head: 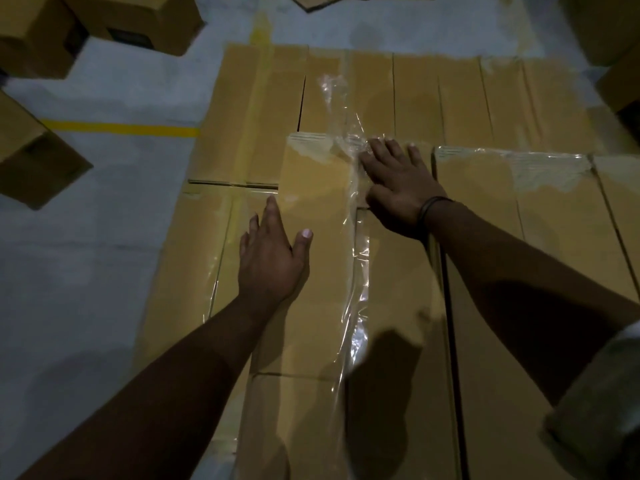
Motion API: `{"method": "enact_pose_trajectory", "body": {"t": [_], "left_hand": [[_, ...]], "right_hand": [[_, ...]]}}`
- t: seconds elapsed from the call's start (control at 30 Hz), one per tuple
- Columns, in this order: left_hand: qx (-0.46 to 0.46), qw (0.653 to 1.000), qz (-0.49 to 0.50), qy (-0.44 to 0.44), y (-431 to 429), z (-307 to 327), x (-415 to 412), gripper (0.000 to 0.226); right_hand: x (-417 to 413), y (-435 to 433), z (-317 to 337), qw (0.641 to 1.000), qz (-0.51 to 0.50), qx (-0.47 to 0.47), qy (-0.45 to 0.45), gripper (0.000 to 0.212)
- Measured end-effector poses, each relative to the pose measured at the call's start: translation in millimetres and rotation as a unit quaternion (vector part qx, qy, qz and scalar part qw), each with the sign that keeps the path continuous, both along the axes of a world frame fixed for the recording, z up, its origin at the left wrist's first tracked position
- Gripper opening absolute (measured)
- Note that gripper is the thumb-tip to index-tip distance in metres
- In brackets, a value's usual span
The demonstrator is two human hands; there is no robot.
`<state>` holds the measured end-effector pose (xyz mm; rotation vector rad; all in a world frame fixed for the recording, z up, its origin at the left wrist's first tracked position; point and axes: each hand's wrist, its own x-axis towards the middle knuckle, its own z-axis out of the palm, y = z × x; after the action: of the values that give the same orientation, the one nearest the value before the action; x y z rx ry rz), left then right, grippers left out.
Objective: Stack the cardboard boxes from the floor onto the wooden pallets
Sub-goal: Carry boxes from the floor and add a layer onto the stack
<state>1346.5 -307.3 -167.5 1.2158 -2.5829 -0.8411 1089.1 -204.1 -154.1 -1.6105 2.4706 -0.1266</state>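
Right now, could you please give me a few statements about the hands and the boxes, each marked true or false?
1. The left hand and the right hand both rest open on a stacked cardboard box. True.
2. The right hand grips a tape roll. False: it holds nothing; its fingers lie straight on the clear tape along the box top.
3. A yellow line crosses the floor left of the stack. True.
4. No boxes remain on the floor. False: loose boxes lie at the upper left.
5. A band sits on the left wrist. False: the band is on the right wrist.
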Motion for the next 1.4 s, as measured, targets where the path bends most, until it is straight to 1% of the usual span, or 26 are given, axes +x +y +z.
{"method": "enact_pose_trajectory", "body": {"t": [0.13, 0.23, 0.33, 0.4, 0.53, 0.6, 0.67, 0.7, 0.77, 0.83, 0.97, 1.07, 1.17, 1.23, 1.4], "left_hand": [[0.005, 1.000, 0.003, -0.002, 1, 2, -1, 0.083], [0.004, 1.000, 0.005, -0.005, 0, 1, -1, 0.083], [0.005, 1.000, 0.005, -0.007, 0, 1, -1, 0.083], [0.006, 1.000, 0.010, -0.008, 1, 2, -1, 0.082], [0.006, 1.000, 0.013, -0.012, 2, 4, -1, 0.083], [0.009, 1.000, 0.012, -0.011, 3, 5, -1, 0.083], [0.009, 1.000, 0.013, -0.013, 2, 5, -1, 0.083], [0.008, 1.000, 0.014, -0.014, 2, 5, -1, 0.083], [0.007, 1.000, 0.017, -0.014, 2, 5, 0, 0.083], [0.008, 1.000, 0.017, -0.012, 3, 4, 0, 0.083], [0.005, 1.000, 0.018, -0.014, 4, 3, -1, 0.082], [0.006, 1.000, 0.012, -0.018, 4, 3, -2, 0.081], [0.005, 1.000, 0.011, -0.020, 3, 2, -2, 0.082], [0.010, 1.000, 0.013, -0.017, 2, 1, -2, 0.083], [0.011, 1.000, 0.014, -0.006, 1, -2, -1, 0.084]], "right_hand": [[1, -28, 0, 0.999, -0.021, 0.003, -0.024, 0.073], [13, -58, 2, 0.999, -0.047, 0.017, -0.001, 0.074], [16, -87, 4, 0.994, -0.091, 0.035, 0.048, 0.064], [17, -105, 6, 0.990, -0.131, 0.033, 0.045, 0.056], [14, -130, 0, 0.977, -0.210, -0.014, 0.016, 0.051], [9, -134, -1, 0.966, -0.247, -0.061, -0.045, 0.044], [7, -134, 1, 0.950, -0.272, -0.114, -0.103, 0.046], [6, -134, 2, 0.949, -0.271, -0.128, -0.104, 0.042], [7, -131, -1, 0.960, -0.247, -0.115, -0.067, 0.033], [6, -125, -3, 0.966, -0.232, -0.105, -0.039, 0.037], [0, -120, -3, 0.977, -0.197, -0.079, -0.030, 0.050], [-4, -112, -1, 0.986, -0.151, -0.063, -0.026, 0.052], [-4, -93, 0, 0.994, -0.104, -0.037, 0.000, 0.055], [-6, -77, 0, 0.994, -0.107, -0.024, 0.014, 0.063], [-16, -50, 4, 0.990, -0.140, -0.011, 0.019, 0.078]]}}
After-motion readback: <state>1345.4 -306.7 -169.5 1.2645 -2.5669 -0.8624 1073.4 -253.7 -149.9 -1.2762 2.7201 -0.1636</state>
